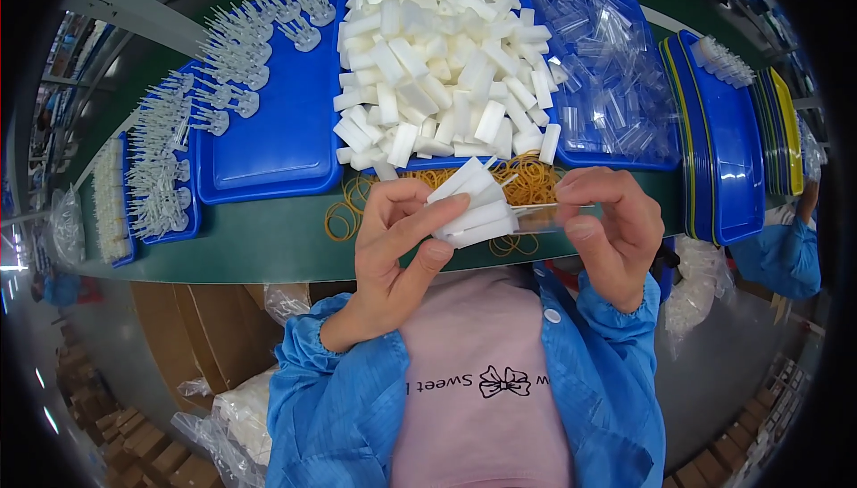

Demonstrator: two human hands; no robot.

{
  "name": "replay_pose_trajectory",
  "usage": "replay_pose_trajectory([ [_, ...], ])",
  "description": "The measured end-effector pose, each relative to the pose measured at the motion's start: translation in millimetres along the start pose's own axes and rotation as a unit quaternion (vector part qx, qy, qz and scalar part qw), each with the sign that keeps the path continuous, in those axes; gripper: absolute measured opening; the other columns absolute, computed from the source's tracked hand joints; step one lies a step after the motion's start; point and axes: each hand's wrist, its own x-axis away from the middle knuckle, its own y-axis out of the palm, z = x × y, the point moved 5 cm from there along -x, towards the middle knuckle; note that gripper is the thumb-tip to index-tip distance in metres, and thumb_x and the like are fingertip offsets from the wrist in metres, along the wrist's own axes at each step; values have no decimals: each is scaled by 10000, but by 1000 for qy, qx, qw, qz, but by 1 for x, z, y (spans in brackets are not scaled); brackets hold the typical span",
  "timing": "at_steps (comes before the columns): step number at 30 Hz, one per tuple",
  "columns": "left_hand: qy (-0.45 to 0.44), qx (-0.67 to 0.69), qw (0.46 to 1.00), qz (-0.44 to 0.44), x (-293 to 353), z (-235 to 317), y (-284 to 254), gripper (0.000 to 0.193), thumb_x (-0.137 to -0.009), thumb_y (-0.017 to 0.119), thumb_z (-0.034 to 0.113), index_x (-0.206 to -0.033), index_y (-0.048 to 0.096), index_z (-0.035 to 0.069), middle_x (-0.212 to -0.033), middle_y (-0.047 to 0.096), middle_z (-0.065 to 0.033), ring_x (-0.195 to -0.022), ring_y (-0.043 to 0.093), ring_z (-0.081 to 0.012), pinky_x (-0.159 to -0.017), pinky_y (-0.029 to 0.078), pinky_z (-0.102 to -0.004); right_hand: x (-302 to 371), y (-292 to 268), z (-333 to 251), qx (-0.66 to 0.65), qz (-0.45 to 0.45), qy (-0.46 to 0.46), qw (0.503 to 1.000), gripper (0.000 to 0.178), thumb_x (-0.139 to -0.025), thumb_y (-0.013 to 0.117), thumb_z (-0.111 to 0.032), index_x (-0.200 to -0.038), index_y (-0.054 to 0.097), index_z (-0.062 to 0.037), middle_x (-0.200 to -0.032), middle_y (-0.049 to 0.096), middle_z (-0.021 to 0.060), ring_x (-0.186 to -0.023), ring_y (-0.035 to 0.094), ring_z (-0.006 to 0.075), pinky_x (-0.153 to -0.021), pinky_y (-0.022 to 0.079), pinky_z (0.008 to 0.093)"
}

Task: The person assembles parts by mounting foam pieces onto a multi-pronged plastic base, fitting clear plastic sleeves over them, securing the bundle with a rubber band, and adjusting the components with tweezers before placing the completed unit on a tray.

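Note:
My left hand (393, 251) is closed on a small bundle of white foam blocks (482, 220), thumb in front and fingers behind. Thin white sticks come out of the bundle's right end. At that end is a clear plastic sleeve (543, 218), which my right hand (616, 229) pinches between thumb and fingers. The sleeve overlaps the sticks; its transparency hides how far. Just beyond my hands lies a heap of tan rubber bands (534, 180) on the green table (303, 242).
A heap of white foam blocks (437, 59) fills the middle blue tray. Clear plastic sleeves (616, 77) lie in the right tray, beside stacked trays (728, 166). White stick-topped pieces (237, 59) stand around the left tray (268, 153). Another person's blue sleeve (786, 256) shows far right.

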Motion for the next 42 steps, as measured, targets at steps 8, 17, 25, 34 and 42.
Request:
replay_pose_trajectory([
  [8,1,-14,1000,-5,4,6,2,317,-892,571,215,-1154,607,42,-1062,427,-93,-872,452,-167,-747,407,-267,3,2,0,-13,4,46,999,171,-777,671,-82,-890,615,34,-784,622,102,-679,591,157,-603,452,248],
  [17,-23,20,996,-80,5,3,9,293,-923,512,200,-1160,590,45,-1047,390,-89,-902,438,-168,-790,397,-276,1,2,3,33,3,35,999,134,-791,655,-69,-889,613,14,-792,627,97,-683,602,144,-601,459,240],
  [25,-42,38,995,-83,4,-3,8,286,-931,496,215,-1141,606,54,-1027,394,-76,-886,435,-164,-795,387,-272,-5,13,13,-61,-54,97,992,130,-804,641,-72,-900,609,10,-808,633,93,-695,602,136,-627,462,239],
  [34,-73,103,992,1,5,-15,5,413,-893,575,212,-1235,491,-3,-1118,418,-78,-970,464,-165,-854,381,-276,-8,13,-3,106,-50,-1,993,200,-814,614,-108,-981,627,1,-842,619,87,-811,571,211,-717,425,285],
  [42,-137,337,931,31,7,-34,7,498,-808,696,165,-1203,452,-15,-1179,426,-81,-1073,501,-173,-935,411,-306,-2,8,4,104,48,-20,993,157,-755,667,-102,-901,634,-55,-857,646,64,-925,553,249,-910,356,401],
])
